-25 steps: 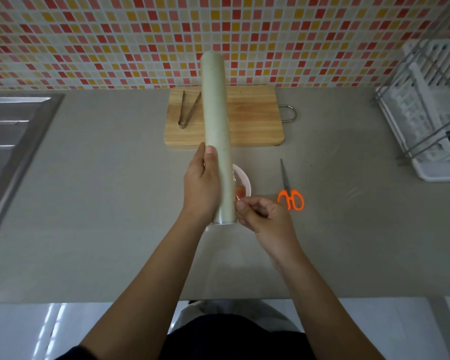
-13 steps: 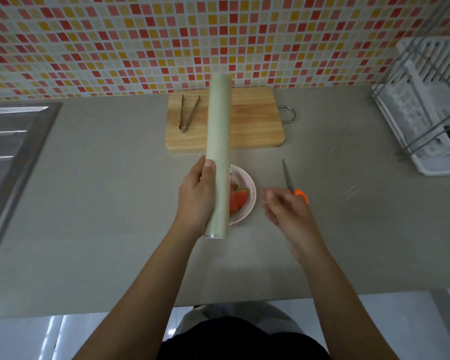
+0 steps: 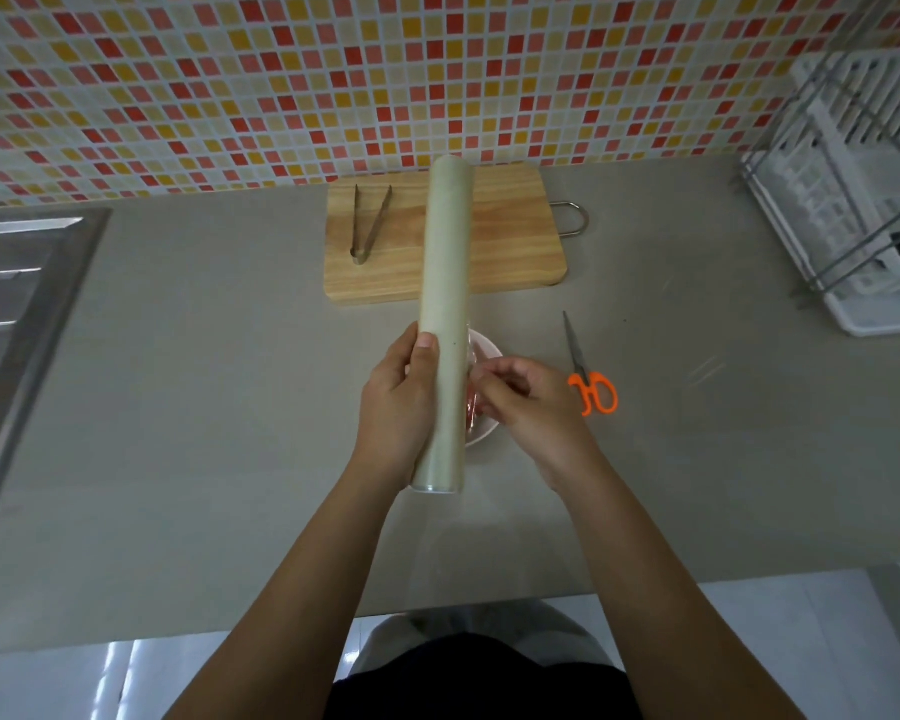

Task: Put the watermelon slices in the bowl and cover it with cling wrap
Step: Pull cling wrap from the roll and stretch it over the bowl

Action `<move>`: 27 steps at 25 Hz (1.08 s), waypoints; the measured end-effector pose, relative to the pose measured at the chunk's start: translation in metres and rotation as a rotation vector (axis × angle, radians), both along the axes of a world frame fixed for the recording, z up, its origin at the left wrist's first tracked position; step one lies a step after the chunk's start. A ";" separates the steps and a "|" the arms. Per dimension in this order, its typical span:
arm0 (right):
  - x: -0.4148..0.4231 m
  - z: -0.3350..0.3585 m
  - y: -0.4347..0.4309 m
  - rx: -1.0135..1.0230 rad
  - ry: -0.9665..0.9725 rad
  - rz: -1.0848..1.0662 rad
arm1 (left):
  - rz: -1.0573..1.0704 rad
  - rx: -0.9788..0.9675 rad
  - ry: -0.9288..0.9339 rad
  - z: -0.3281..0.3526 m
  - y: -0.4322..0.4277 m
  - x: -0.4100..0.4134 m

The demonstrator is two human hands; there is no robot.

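My left hand [image 3: 398, 407] grips a long pale roll of cling wrap [image 3: 445, 283], held lengthwise above the counter and pointing toward the wall. Just right of the roll, my right hand [image 3: 528, 402] pinches the loose edge of the film with curled fingers. Beneath both hands a small white bowl [image 3: 487, 346] sits on the grey counter, mostly hidden. A bit of red watermelon [image 3: 472, 407] shows inside it through a strip of film.
A wooden cutting board [image 3: 505, 241] with metal tongs [image 3: 369, 226] lies at the back by the tiled wall. Orange-handled scissors [image 3: 591, 381] lie right of the bowl. A steel sink [image 3: 17, 304] is at left, a white dish rack [image 3: 853, 189] at right.
My right hand moved away to the right toward the scissors, then came back to the roll and now pinches the film edge over the bowl. The roll tilted slightly lower.
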State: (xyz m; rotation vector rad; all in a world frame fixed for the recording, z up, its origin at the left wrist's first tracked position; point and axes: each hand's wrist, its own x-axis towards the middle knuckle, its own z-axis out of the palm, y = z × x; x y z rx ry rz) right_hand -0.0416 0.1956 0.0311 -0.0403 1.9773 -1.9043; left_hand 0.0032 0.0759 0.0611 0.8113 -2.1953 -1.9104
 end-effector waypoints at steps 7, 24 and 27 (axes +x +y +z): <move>-0.013 -0.008 0.028 -0.192 -0.397 -0.206 | -0.007 0.051 -0.084 -0.013 0.010 0.004; -0.041 -0.015 0.017 -0.134 -0.343 -0.164 | -0.001 -0.024 -0.151 -0.026 0.041 0.019; -0.058 -0.013 0.010 -0.106 -0.220 -0.121 | 0.009 -0.033 -0.161 -0.026 0.041 0.019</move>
